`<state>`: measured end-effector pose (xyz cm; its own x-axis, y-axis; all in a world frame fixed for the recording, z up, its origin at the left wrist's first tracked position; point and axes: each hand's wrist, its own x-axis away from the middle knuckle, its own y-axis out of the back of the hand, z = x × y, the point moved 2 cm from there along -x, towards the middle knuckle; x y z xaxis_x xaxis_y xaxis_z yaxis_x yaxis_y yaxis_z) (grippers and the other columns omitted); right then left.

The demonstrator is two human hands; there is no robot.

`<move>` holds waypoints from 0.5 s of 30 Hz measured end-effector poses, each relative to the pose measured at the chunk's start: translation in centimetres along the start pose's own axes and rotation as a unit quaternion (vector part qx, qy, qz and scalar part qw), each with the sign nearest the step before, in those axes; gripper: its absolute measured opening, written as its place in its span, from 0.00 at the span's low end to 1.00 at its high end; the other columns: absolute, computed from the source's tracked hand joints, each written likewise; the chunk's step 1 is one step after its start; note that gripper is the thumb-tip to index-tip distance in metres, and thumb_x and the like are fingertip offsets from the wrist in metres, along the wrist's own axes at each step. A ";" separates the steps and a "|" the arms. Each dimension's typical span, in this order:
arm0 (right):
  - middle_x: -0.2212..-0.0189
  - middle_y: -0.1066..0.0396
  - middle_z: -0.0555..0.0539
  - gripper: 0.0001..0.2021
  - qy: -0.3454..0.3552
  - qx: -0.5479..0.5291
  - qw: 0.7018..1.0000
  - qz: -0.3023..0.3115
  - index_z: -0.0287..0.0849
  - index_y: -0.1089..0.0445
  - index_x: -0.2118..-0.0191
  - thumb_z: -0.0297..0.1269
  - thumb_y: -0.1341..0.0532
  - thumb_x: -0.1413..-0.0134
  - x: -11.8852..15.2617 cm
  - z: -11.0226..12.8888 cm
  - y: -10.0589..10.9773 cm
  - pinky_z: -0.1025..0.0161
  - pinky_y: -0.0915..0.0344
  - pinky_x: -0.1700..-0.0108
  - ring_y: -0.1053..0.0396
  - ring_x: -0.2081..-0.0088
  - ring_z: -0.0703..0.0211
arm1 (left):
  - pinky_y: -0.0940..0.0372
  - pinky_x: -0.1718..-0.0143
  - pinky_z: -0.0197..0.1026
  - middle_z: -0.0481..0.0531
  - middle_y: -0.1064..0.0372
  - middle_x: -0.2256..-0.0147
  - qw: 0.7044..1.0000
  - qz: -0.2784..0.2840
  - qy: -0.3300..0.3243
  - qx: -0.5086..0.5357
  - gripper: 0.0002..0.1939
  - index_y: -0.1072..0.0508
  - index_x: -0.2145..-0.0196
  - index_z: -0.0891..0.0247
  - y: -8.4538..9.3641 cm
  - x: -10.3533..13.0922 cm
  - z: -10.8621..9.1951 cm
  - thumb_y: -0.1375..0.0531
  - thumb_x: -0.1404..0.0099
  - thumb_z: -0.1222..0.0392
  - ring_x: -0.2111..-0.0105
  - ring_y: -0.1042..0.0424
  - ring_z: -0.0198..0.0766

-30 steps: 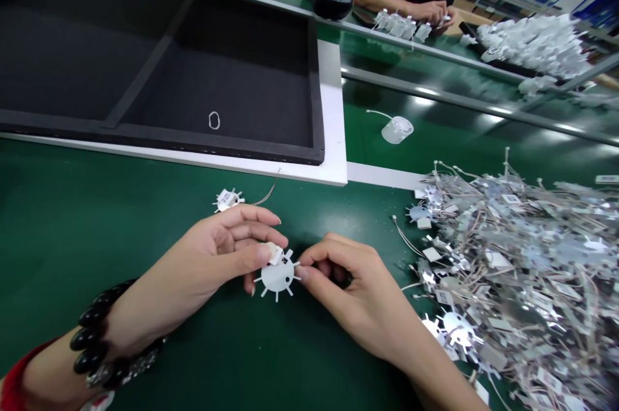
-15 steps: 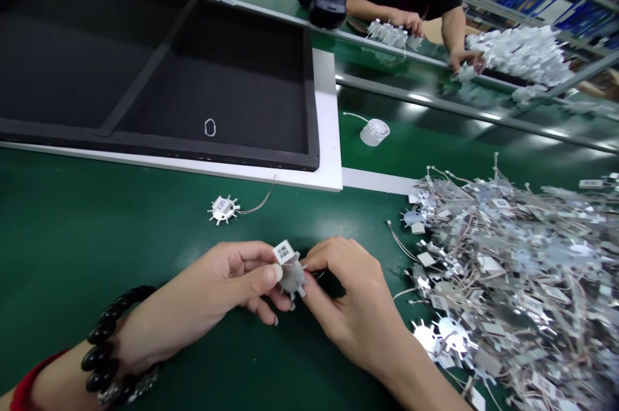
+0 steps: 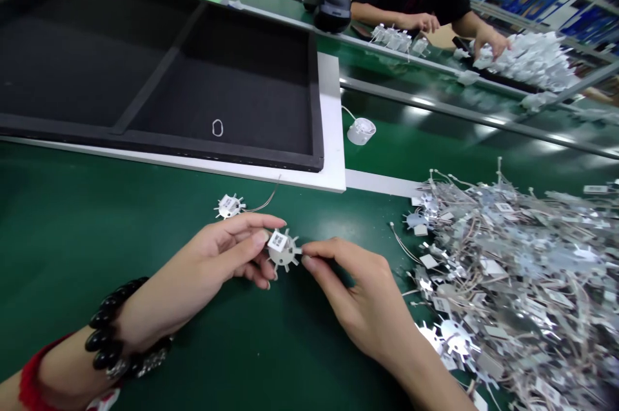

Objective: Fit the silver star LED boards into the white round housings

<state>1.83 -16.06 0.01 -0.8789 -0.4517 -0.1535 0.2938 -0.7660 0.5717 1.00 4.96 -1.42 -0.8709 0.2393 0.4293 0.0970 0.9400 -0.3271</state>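
Observation:
Between thumb and fingers, my left hand (image 3: 236,253) grips a metal disc with spoke-like tabs (image 3: 283,255), which carries a white square block with a printed code. The thumb and index finger of my right hand (image 3: 355,282) pinch the disc's right edge, at a tab or its wires; the exact spot is too small to tell. Just beyond my left hand, a second tabbed disc (image 3: 229,206) lies on the green table with its thin wires stretching right. To the right of my right hand spreads a large heap of similar wired discs (image 3: 522,269).
A black divided tray (image 3: 242,82) on a white board (image 3: 333,179) takes up the left back, with a small pale loop (image 3: 217,128) inside. A white round cup-like part (image 3: 361,131) stands on the green strip. Across the bench, a co-worker's hand (image 3: 491,43) touches a white pile (image 3: 536,62).
The disc has turned to face up more and moved slightly up and left. My right fingers pinch its edge. The white cup part has shifted left, and the co-worker's hand has reached into the white pile.

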 end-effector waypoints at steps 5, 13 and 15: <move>0.66 0.19 0.50 0.08 -0.009 -0.008 1.000 0.015 0.44 0.23 0.58 0.30 0.41 0.30 -0.1 0.0 -0.2 0.64 0.27 0.61 0.23 0.67 0.61 | 0.25 0.75 0.29 0.46 0.25 0.75 1.000 0.007 0.003 0.004 0.25 0.24 0.59 0.63 -0.4 -0.2 0.3 0.26 0.39 0.40 0.75 0.24 0.33; 0.68 0.20 0.49 0.12 -0.144 -0.137 0.977 0.072 0.45 0.20 0.54 0.44 0.38 0.31 -0.4 0.4 -0.1 0.65 0.33 0.69 0.27 0.70 0.60 | 0.26 0.72 0.30 0.42 0.27 0.77 0.999 0.039 -0.010 -0.015 0.16 0.25 0.58 0.63 0.0 -0.4 0.9 0.27 0.37 0.54 0.79 0.25 0.30; 0.69 0.21 0.49 0.13 -0.152 -0.150 0.971 0.105 0.44 0.19 0.58 0.45 0.39 0.31 -0.4 0.7 -0.2 0.64 0.36 0.69 0.30 0.70 0.60 | 0.27 0.74 0.30 0.42 0.26 0.75 0.999 0.048 -0.009 -0.018 0.15 0.25 0.60 0.62 -0.3 -0.3 1.0 0.26 0.38 0.54 0.79 0.26 0.30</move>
<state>1.91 -15.44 0.52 -0.8443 -0.4921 0.2120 0.5354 -0.7902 0.2981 0.75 4.40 -2.29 -0.8648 0.3254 0.3823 0.1983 0.9210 -0.3353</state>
